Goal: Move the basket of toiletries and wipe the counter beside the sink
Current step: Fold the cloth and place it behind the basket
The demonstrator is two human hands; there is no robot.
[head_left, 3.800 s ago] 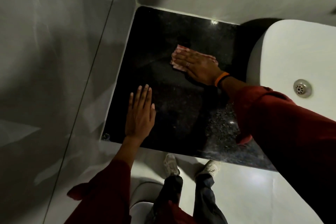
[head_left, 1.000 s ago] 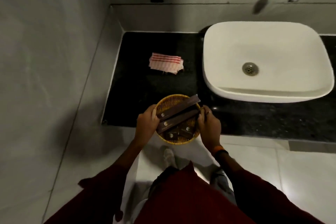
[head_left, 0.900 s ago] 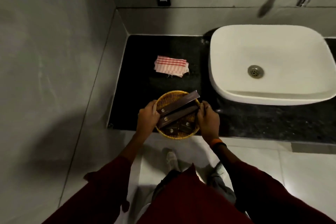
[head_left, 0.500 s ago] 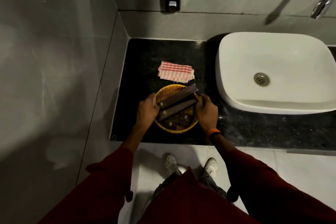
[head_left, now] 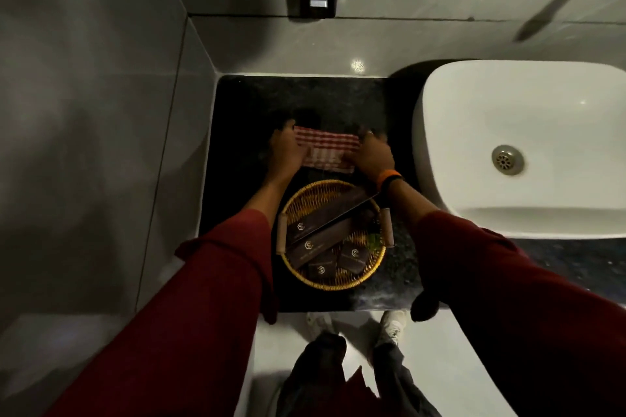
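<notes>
Nearest us, our basket point(head_left: 333, 235) sits on the black desk point(head_left: 244, 118), its long dark boxes point(head_left: 327, 218) pointing toward 2 o'clock. Beyond it at 12 o'clock, our left hand point(head_left: 286, 152) and right hand point(head_left: 374, 156) grip opposite ends of the striped cloth point(head_left: 327, 149), its long axis running 9 to 3. The sink point(head_left: 528, 145) lies at 3 o'clock.

Round woven basket point(head_left: 333, 235) of dark toiletry boxes point(head_left: 325, 240) rests on black counter point(head_left: 244, 132); red-striped cloth point(head_left: 327, 150) lies beyond.

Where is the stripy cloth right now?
The stripy cloth lies on the black counter left of the white sink, just behind the basket, with the left hand and right hand on its ends.
</notes>
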